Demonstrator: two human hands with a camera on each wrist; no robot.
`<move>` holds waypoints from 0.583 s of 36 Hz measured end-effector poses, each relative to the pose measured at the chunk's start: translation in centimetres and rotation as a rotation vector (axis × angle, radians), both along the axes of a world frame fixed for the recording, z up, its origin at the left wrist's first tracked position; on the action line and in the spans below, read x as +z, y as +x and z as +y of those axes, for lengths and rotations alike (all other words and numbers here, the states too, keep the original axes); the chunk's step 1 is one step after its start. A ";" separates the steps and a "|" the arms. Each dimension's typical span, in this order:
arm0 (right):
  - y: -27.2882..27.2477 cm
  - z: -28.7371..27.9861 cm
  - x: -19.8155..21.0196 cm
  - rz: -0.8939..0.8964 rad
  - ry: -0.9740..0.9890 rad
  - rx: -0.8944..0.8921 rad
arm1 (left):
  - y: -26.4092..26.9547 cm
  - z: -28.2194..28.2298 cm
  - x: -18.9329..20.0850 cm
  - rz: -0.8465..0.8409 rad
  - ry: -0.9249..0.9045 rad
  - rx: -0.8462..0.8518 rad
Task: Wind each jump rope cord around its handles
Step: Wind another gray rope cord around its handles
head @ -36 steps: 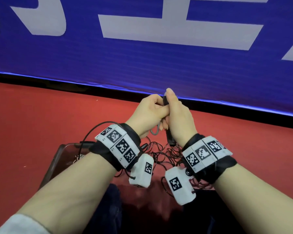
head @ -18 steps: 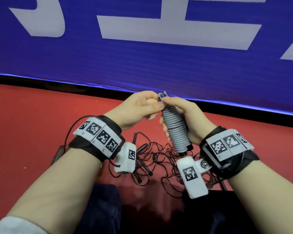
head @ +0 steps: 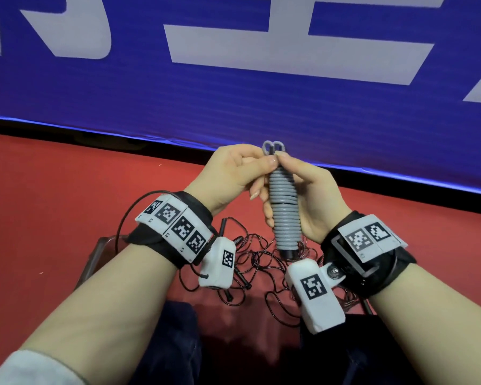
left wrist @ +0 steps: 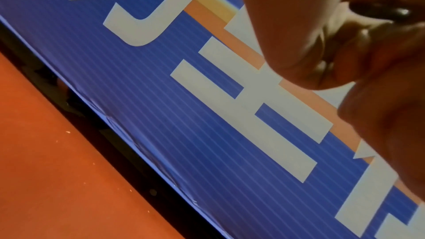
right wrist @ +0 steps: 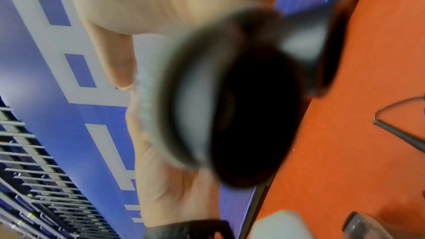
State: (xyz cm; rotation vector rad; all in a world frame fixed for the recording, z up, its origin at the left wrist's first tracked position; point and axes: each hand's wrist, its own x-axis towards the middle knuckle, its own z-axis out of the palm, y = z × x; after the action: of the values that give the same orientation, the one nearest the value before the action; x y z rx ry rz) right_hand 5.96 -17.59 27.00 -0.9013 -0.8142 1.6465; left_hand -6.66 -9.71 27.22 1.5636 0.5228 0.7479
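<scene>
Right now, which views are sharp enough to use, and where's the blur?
Head view: sharp, evenly lit; the grey rope bundle reads coil by coil. Left wrist view: banner crisp, left hand shadowed and soft. Right wrist view: bundle's black end fills the frame badly out of focus; right hand soft.

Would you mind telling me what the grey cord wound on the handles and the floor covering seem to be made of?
Grey cord: likely smooth matte plastic or rubber; the thick coils keep an even round shape. Floor: probably red felt-like carpet, flat and dull without shine.
</scene>
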 end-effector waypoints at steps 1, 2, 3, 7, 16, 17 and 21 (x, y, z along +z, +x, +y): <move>-0.1 0.1 0.0 -0.009 -0.004 -0.035 | 0.0 0.1 0.0 0.005 0.016 0.027; -0.2 0.1 -0.1 -0.027 0.003 -0.051 | -0.1 0.2 -0.1 0.012 0.031 0.044; -0.2 0.2 -0.2 -0.059 0.022 -0.057 | -0.1 0.3 -0.1 0.019 0.041 0.054; 0.0 0.2 -0.7 -0.305 0.131 -0.129 | -0.3 0.6 -0.4 0.043 0.068 0.102; -1.4 0.7 -1.3 -0.333 -0.029 -0.347 | 0.8 -0.3 -0.8 0.070 0.070 0.153; -1.3 0.7 -1.1 -0.281 -0.073 -0.365 | 0.8 -0.3 -0.7 0.059 0.044 0.121; -0.7 0.5 -0.7 -0.249 -0.059 -0.282 | 0.2 0.0 -0.3 0.081 0.039 -0.032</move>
State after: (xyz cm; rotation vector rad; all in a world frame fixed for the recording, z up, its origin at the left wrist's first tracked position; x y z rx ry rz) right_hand 5.30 -17.13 26.28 -1.2212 -0.7681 1.3347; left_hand -6.44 -9.69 26.91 1.6407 0.5441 0.6758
